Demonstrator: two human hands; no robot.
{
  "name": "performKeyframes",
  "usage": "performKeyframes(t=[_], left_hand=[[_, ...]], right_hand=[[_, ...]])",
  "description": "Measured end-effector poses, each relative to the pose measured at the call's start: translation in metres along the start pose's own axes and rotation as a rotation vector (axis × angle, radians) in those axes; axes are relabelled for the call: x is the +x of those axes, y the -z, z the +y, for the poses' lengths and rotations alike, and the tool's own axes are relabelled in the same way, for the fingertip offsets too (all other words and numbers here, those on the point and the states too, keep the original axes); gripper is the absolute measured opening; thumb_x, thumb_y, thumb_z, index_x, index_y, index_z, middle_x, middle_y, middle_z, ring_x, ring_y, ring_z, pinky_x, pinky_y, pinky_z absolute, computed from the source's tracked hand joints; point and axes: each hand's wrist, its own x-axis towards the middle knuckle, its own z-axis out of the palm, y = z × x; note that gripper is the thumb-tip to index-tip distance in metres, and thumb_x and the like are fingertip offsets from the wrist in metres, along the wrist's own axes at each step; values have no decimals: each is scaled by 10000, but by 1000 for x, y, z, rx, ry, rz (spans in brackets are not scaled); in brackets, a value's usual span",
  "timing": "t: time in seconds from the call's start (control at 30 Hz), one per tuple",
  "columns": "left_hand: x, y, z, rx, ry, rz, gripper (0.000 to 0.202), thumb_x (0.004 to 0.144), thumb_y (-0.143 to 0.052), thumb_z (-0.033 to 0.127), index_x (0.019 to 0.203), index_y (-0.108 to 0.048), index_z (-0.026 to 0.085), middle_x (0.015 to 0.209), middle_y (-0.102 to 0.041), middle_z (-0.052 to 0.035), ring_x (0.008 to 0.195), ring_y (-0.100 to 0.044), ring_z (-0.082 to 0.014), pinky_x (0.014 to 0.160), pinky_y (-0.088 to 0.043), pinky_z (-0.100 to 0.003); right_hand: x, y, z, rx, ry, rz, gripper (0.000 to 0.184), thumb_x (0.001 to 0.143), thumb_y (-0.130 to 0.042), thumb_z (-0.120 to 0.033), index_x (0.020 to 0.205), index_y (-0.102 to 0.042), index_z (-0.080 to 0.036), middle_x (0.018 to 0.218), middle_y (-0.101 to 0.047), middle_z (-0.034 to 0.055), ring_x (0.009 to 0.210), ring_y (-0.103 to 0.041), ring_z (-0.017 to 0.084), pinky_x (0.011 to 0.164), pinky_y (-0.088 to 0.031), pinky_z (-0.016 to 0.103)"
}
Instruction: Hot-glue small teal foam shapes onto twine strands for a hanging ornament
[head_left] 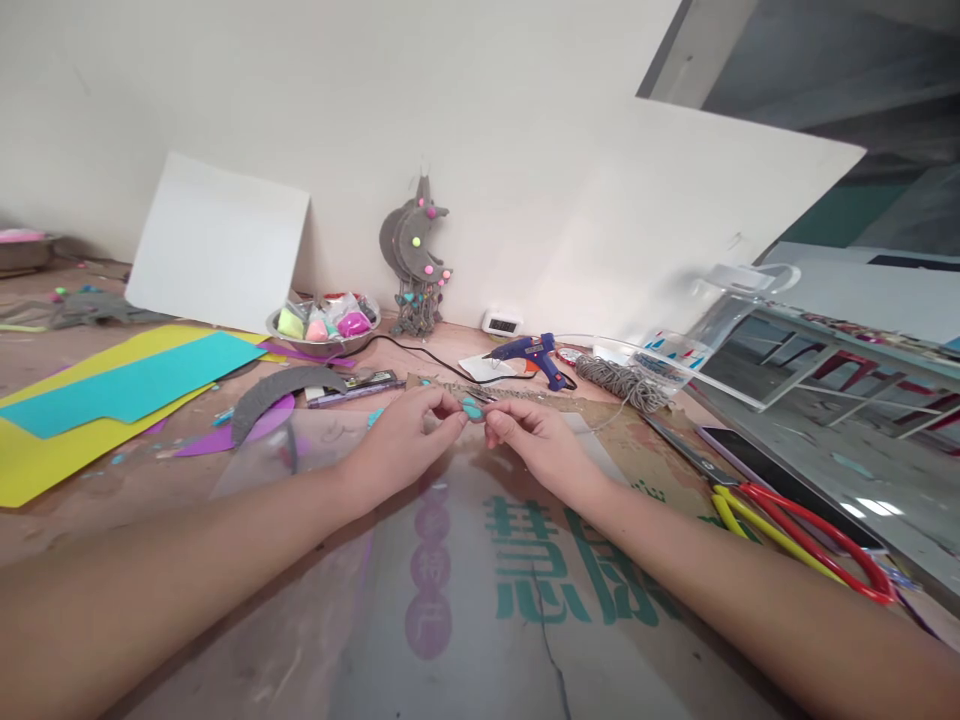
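Observation:
A small teal piece (472,408), soft-looking and rounded, is held up between my two hands over a plastic-covered sheet. My left hand (405,440) pinches it from the left with thumb and forefinger. On the other side, the fingers of my right hand (538,442) are closed at its right edge. A thin dark line shows just behind the piece, too small to make out. Beneath my hands lies the translucent sheet (442,660), with large green characters and purple circles showing through.
Beyond my hands are a blue glue gun (531,350), a bundle of grey cord (622,383) and a bowl (319,347) of coloured bags. Scissors (795,525) and a phone (787,485) lie right. Yellow (45,478) and blue (142,380) sheets lie left. A moon ornament (416,245) stands by the wall.

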Motion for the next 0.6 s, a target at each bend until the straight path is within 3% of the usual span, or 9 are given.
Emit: performKeyframes(t=[0.07,0.17,0.27,0.4,0.6], left_hand=[[0,0,-1,-16,16,27,161,837,-450,271,750,-553,183,746,-583,17,733,-530,-140,660,-394,-243],[1,-1,-3,-37,39,51,156,833,-446,270,745,-539,181,744,-586,19,710,-526,-134,648,-393,-242],[2,-1,-4,-54,52,43,158,831,-436,272,746,-531,179,746,-588,19,684,-523,-130,637,-394,-246],[1,0,-1,-29,62,27,153,825,-441,270,742,-532,180,740,-586,18,681,-524,-134,643,-393,-252],[1,-1,-3,-8,15,28,161,828,-440,269,743,-546,183,746,-591,10,719,-530,-146,662,-402,-256]], right_hand=[[0,0,0,53,31,34,266,879,-452,-425,834,-569,-190,674,-533,-11,634,-491,126,605,-376,252],[-1,0,1,152,118,189,217,903,-424,-386,980,-511,-203,717,-532,-11,694,-505,127,683,-403,264],[0,1,1,179,141,303,167,889,-463,-328,983,-500,-195,679,-510,-23,646,-481,118,651,-400,257],[2,1,1,136,89,220,122,871,-474,-270,872,-546,-172,653,-521,-11,615,-489,119,608,-405,255],[2,0,1,88,84,170,170,884,-439,-264,854,-577,-170,673,-544,-3,626,-516,124,623,-430,264]])
